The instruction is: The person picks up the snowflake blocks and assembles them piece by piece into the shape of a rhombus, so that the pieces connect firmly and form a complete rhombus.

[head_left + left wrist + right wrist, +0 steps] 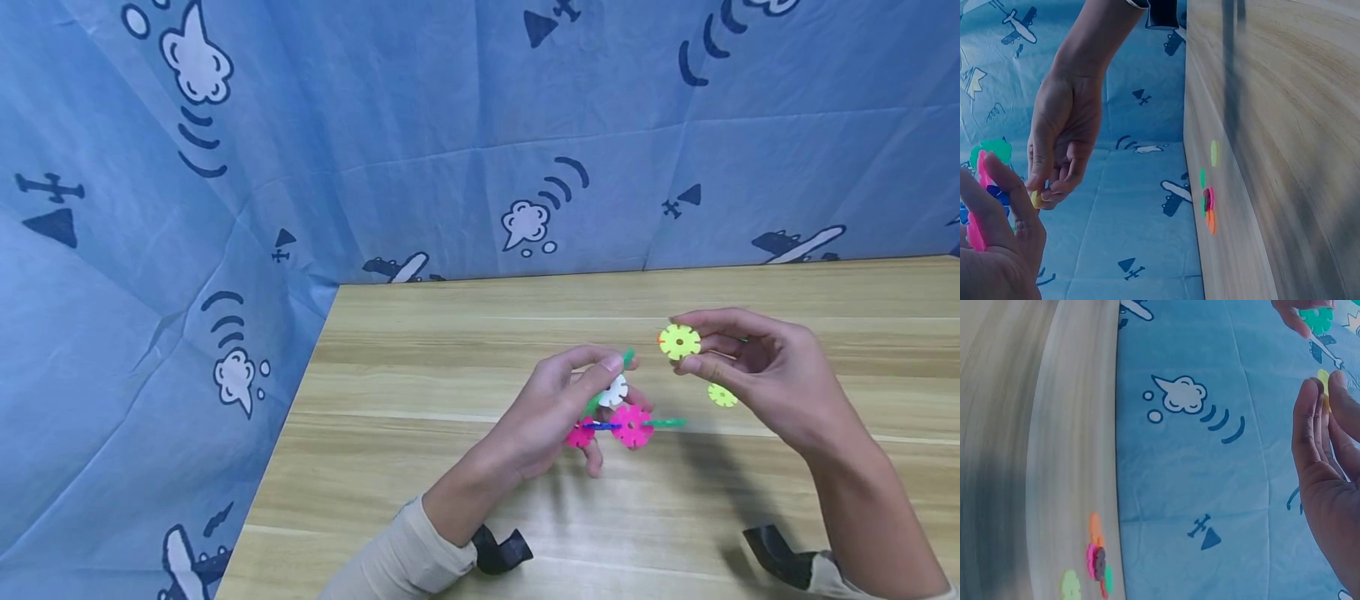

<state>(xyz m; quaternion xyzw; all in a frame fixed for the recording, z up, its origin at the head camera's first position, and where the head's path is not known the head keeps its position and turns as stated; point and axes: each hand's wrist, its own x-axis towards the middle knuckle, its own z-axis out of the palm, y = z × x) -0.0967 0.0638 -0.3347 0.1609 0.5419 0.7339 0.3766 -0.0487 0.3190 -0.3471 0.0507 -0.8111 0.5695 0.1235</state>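
Note:
My left hand [551,404] grips a joined set of small notched plastic discs, held above the table. Among them are a white disc [614,390], a pink disc [632,427], a blue disc [597,427] seen edge-on and a green disc [667,423] sticking out to the right. Part of the set is hidden by the fingers. Up and to the right, my right hand [780,375] pinches a single yellow disc [679,342] between thumb and fingertips, apart from the joined set.
On the wooden table [390,358], a loose yellow disc [722,395] lies under the right hand. Beside it in the left wrist view is a small group with an orange disc [1211,222] and a green disc [1202,179]. A patterned blue cloth [420,100] borders the back and left.

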